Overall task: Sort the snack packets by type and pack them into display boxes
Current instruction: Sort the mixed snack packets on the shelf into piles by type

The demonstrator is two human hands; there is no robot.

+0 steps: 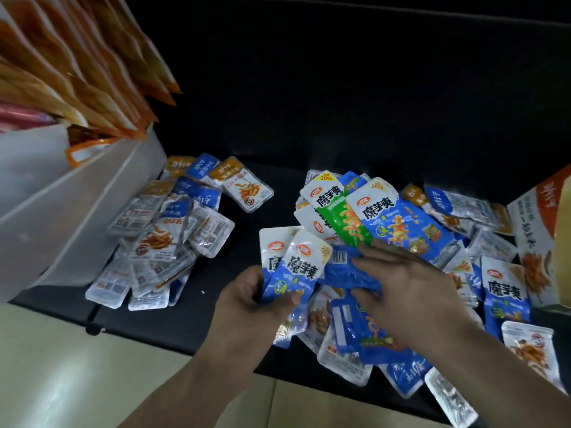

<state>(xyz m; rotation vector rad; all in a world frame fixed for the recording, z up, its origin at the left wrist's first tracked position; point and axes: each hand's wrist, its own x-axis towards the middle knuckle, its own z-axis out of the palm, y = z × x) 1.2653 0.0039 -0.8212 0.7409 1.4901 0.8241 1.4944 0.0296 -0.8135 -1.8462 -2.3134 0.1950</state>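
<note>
While strewn (two heaps), snack packets (173, 230) across black surface (216, 304).

Bg was mostly dark, unlit at top. Black table (216, 316) w/ glossy surface. Pale beige tile floor (77, 366) below, grout lines visible, some glare.

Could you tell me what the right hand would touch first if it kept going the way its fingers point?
Probably the blue packet lying under the fingertips of the right hand; beyond it come the packets in the left hand. Depth is unclear.
</note>
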